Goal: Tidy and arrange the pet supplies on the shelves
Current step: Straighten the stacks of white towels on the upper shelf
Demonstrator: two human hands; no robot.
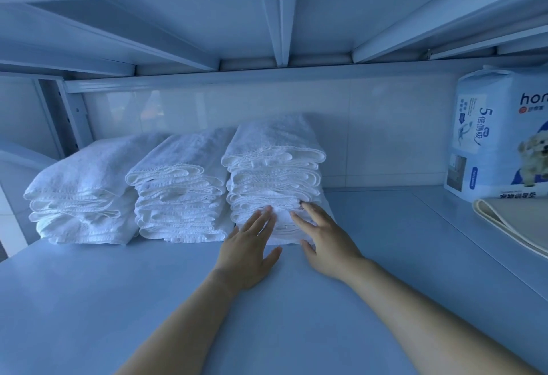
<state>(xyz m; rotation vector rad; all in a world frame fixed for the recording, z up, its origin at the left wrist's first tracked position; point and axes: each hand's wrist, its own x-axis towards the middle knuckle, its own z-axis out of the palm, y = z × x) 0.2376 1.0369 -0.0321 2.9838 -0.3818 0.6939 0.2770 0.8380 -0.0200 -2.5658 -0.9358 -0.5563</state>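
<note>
Shelf (148, 300): bare board nearest, open room toward 3 o'clock. Left hand (247, 251), right hand (324, 244): fingers straight, spread, pressing front of right stack (274, 167) at 12. Middle stack (181, 185), left stack (80, 194) at 10, side by side; white folded towels, fronts uneven. Pack (498, 137), mat (513, 220) at 2, cut off.

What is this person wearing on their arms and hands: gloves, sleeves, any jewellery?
Nothing that shows. The left hand and right hand are ungloved, with no rings, watch or bracelet visible, and no sleeves appear up to the picture's edge.
</note>
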